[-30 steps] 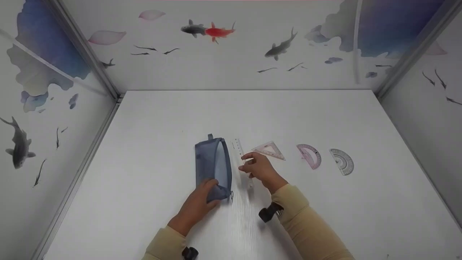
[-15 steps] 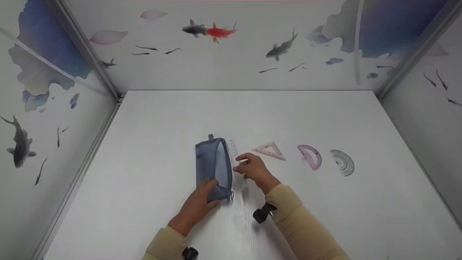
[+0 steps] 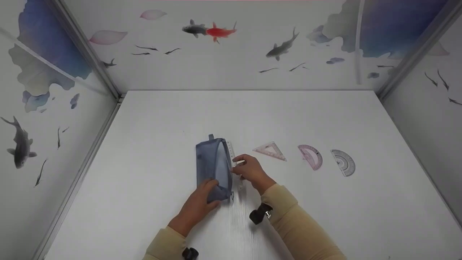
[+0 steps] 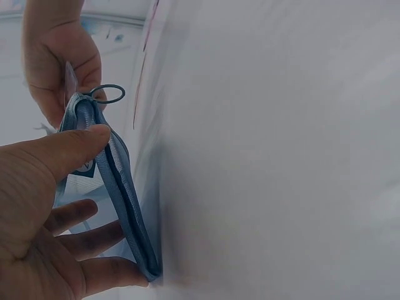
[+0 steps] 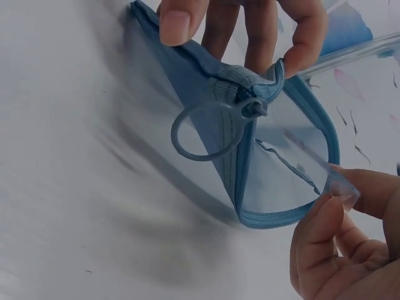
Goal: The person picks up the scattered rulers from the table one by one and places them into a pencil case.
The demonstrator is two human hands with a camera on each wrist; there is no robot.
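Observation:
A blue mesh zip pencil case (image 3: 205, 159) lies on the white table with its zipped side gaping to the right. My left hand (image 3: 196, 204) grips its near end, thumb and fingers on either side in the left wrist view. Beside the opening, my right hand (image 3: 252, 171) pinches a clear straight ruler (image 3: 231, 148) between thumb and fingertips. In the right wrist view, the end of the ruler (image 5: 342, 189) sticks out of the pinch and its length overlaps the case's opening. A ring-shaped zip pull (image 5: 206, 156) hangs at the near corner.
To the right lie a pink set square (image 3: 278, 152), a pink protractor (image 3: 318, 156) and a clear grey protractor (image 3: 349, 162). Printed panels with fish enclose the table (image 3: 162, 115) at the back and both sides.
My right hand has moved left with the ruler, from a gap beside the pencil case to right at its opening. The left hand has kept its grip on the case.

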